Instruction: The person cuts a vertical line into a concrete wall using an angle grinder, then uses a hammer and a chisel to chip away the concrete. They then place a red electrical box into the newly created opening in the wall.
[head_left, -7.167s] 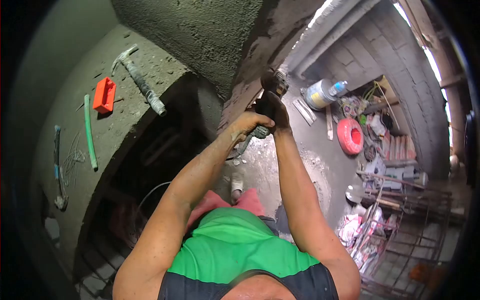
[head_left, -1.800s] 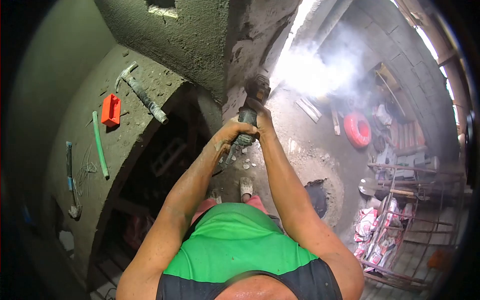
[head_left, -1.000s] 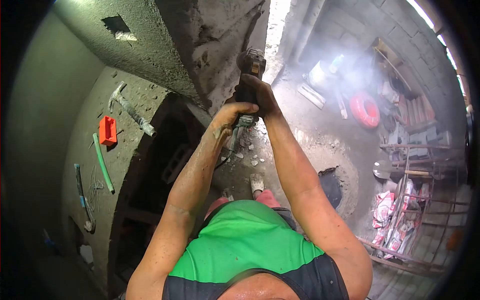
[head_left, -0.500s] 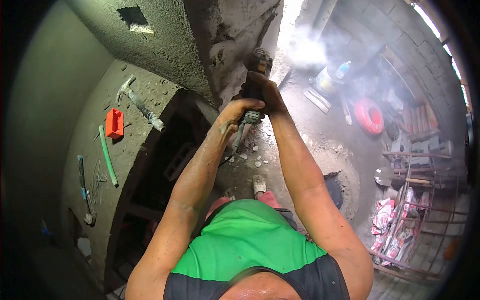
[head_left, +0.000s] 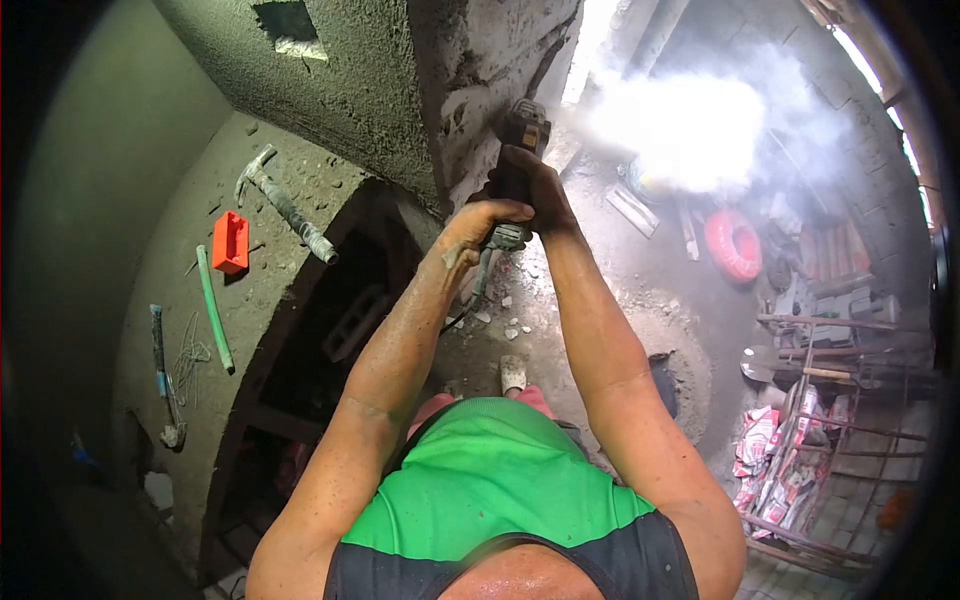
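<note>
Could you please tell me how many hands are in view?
2: the left hand grips the power tool near its rear, and the right hand grips it farther forward.

Head-worn view, forward and down.

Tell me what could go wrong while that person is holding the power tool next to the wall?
The bare fingers grip the power tool close to its front end, so if it jerks, they might get hurt.

Loose rubble lies on the floor just ahead of a shoe, so a step forward could end in a stumble.

A bright, hazy cloud hides part of the room, so something over there might be missed.
</note>
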